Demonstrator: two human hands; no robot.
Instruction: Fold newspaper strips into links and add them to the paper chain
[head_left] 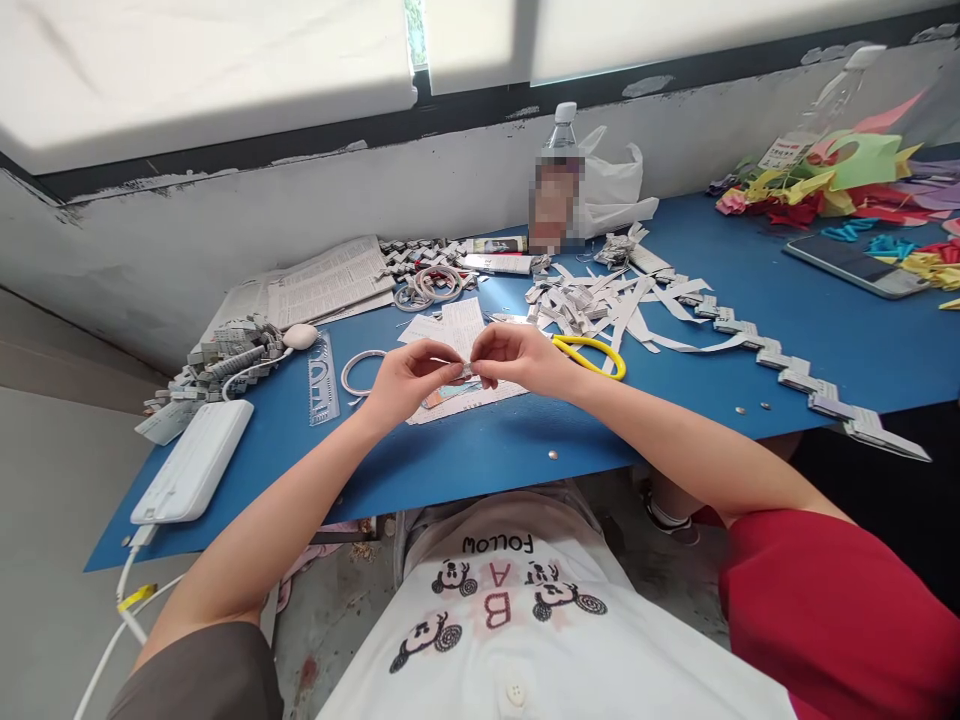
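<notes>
- The left hand and right hand meet above the middle of the blue worktop, fingertips almost touching.
- Between them sits a small folded paper piece; each grip is pinched narrow on it, thumb against forefinger, though the piece is so small that its shape is hard to make out.
- Under the hands lie flat sheets of printed paper, with a ring just to the left of them.
- Yellow-handled scissors rest just beside the right wrist, amid a scatter of cut paper strips.
- A folded paper chain runs from those strips toward the right front edge of the worktop.
- At the left lie a clear ruler, a heap of folded paper pieces and a white power bank with its cable hanging off the edge.
- Further back stand a water bottle and a white plastic bag; newspaper lies at the back left.
- At the far right are coloured paper shapes and a phone.
</notes>
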